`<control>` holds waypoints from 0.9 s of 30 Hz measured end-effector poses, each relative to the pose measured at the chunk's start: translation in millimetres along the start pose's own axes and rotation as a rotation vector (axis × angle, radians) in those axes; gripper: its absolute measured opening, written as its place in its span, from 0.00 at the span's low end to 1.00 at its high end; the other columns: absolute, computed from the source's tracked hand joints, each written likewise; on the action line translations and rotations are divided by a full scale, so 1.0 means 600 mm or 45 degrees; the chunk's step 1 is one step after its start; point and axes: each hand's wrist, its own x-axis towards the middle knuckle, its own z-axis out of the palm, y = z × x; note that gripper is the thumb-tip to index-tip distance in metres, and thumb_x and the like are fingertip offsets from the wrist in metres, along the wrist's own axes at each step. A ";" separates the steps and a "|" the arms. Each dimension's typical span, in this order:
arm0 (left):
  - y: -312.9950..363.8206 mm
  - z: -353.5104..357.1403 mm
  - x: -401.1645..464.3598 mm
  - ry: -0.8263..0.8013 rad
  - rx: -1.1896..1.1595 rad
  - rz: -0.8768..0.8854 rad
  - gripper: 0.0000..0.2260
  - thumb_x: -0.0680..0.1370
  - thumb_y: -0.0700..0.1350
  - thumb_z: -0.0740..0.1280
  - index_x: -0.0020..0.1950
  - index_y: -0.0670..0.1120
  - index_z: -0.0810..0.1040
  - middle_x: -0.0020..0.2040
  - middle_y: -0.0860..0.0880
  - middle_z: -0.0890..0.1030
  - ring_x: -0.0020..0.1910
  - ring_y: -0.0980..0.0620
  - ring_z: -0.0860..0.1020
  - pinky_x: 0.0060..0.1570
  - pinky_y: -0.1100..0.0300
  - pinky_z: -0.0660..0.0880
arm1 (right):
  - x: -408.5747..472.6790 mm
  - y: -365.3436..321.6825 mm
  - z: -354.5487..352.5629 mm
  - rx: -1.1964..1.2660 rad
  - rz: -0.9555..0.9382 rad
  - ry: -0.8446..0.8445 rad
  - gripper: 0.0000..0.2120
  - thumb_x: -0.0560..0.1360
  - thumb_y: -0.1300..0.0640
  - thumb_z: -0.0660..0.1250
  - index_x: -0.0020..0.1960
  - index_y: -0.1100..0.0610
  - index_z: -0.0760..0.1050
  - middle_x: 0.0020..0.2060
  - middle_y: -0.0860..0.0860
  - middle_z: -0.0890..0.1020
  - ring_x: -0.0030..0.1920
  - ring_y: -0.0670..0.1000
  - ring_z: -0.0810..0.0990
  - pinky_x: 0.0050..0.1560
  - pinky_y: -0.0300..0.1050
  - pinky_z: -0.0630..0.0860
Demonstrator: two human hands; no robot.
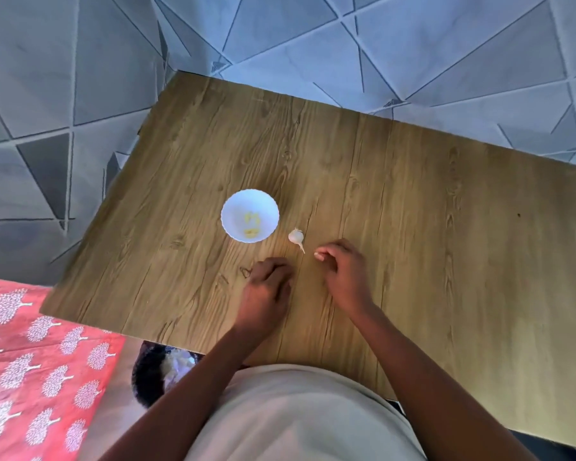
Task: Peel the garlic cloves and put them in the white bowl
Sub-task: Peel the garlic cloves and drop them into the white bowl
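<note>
garlic: a small white bulb piece (296, 236) with a thin stem lies on the wooden bench (413, 211), just right of the white bowl (250, 215), apart from its rim.
white bowl: holds a few yellowish peeled cloves (252, 223) on its floor.
long axis: the garlic's stem points toward the person and slightly right, its tip aimed at the right hand.
right hand: (341, 266) fingers curled with the tips drawn together; something pale shows at the tips, but whether it is a nail, a skin scrap or a clove i cannot tell.
left hand: (269, 283) fingers curled under, knuckles up; whether it holds anything is hidden.
nearer hand: the right hand's fingertips sit just beside the stem tip; the left is a little farther, below and left.
judgement: some cloves are done; the garlic looks next, and the right hand seems best placed to take it by the stem end.
</note>
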 end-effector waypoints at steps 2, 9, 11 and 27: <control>0.005 0.005 -0.004 0.029 0.046 0.000 0.11 0.77 0.37 0.70 0.59 0.43 0.83 0.61 0.48 0.80 0.56 0.45 0.78 0.54 0.50 0.78 | -0.018 -0.002 -0.015 0.093 0.003 -0.084 0.07 0.75 0.67 0.73 0.51 0.58 0.85 0.45 0.48 0.86 0.46 0.42 0.84 0.52 0.36 0.79; 0.008 0.010 -0.005 0.077 0.101 0.024 0.09 0.77 0.36 0.70 0.56 0.42 0.83 0.59 0.47 0.80 0.53 0.43 0.78 0.50 0.48 0.78 | -0.033 -0.009 -0.022 0.144 0.201 -0.287 0.04 0.72 0.60 0.78 0.42 0.54 0.84 0.37 0.43 0.84 0.39 0.39 0.82 0.43 0.31 0.76; 0.010 0.011 -0.006 0.082 0.100 0.030 0.09 0.77 0.37 0.70 0.56 0.42 0.83 0.59 0.47 0.80 0.53 0.43 0.78 0.50 0.47 0.78 | -0.024 -0.018 -0.019 0.082 0.234 -0.356 0.07 0.73 0.61 0.77 0.40 0.53 0.81 0.38 0.46 0.84 0.40 0.42 0.82 0.43 0.38 0.76; 0.007 0.006 0.001 0.065 0.044 0.010 0.08 0.77 0.36 0.71 0.56 0.43 0.82 0.58 0.47 0.79 0.52 0.44 0.76 0.51 0.50 0.76 | 0.030 -0.045 -0.019 -0.375 0.268 -0.651 0.10 0.74 0.59 0.76 0.40 0.53 0.75 0.41 0.50 0.83 0.45 0.51 0.82 0.50 0.51 0.81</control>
